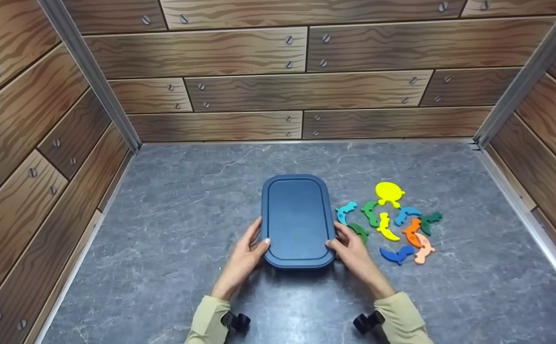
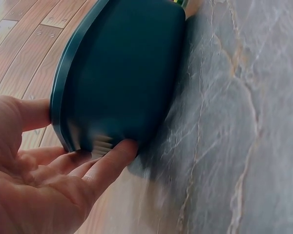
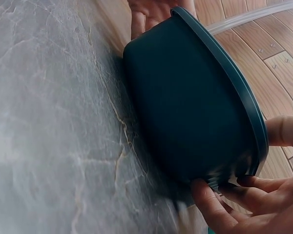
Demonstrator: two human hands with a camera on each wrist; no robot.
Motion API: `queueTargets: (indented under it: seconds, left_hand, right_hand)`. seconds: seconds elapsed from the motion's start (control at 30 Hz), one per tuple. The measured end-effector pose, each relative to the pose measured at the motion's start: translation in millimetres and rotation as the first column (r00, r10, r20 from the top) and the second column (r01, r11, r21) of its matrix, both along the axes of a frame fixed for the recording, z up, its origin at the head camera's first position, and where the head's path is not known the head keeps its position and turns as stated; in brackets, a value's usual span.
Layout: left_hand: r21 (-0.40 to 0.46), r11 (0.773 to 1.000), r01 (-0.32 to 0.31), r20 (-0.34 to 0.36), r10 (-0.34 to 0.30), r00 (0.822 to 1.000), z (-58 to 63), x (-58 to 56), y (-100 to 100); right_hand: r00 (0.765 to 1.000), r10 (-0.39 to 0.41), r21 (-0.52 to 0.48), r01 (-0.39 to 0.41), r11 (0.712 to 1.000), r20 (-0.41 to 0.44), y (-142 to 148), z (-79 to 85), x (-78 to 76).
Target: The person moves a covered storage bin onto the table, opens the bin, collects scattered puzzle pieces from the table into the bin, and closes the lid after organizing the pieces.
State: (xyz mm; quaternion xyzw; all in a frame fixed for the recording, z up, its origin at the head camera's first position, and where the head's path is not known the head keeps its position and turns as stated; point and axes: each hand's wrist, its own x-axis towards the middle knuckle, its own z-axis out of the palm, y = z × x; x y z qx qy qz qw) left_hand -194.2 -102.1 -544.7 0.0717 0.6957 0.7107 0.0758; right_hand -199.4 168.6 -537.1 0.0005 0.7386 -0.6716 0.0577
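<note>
A dark blue lidded plastic box [image 1: 299,215] stands on the grey marbled table, its long side running away from me. My left hand [image 1: 242,262] holds its left side, thumb on the lid's edge and fingers against the wall below. On the opposite side my right hand [image 1: 357,255] grips in the same way. The left wrist view shows the left fingers [image 2: 112,163] spread along the box wall [image 2: 122,73] under the rim. In the right wrist view the right fingers [image 3: 212,204] press the wall [image 3: 180,107] likewise. What the box contains is hidden.
Several colourful animal-shaped pieces lie right of the box, among them a yellow turtle-like one [image 1: 388,192], a dark blue one [image 1: 397,254] and a peach one [image 1: 423,248]. A green piece [image 1: 359,232] lies close by the right hand. Wood-patterned walls [image 1: 249,91] enclose the table.
</note>
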Motion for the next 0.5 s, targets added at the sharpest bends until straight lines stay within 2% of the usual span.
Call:
queueTargets:
  seconds: [0.3,0.5]
  left_hand:
    - [-0.001,1.0,0.002,0.018,-0.002,1.0,-0.9,2.6,0.9]
    - [-0.065,0.998,-0.013,-0.034,0.01,0.999,0.3,2.7,2.3]
  right_hand:
    - [1.0,0.015,-0.019,-0.015,1.0,-0.002,2.2,-1.6,2.2]
    - [0.996,0.05,-0.002,-0.05,0.999,-0.074,4.4,-0.3,6.1]
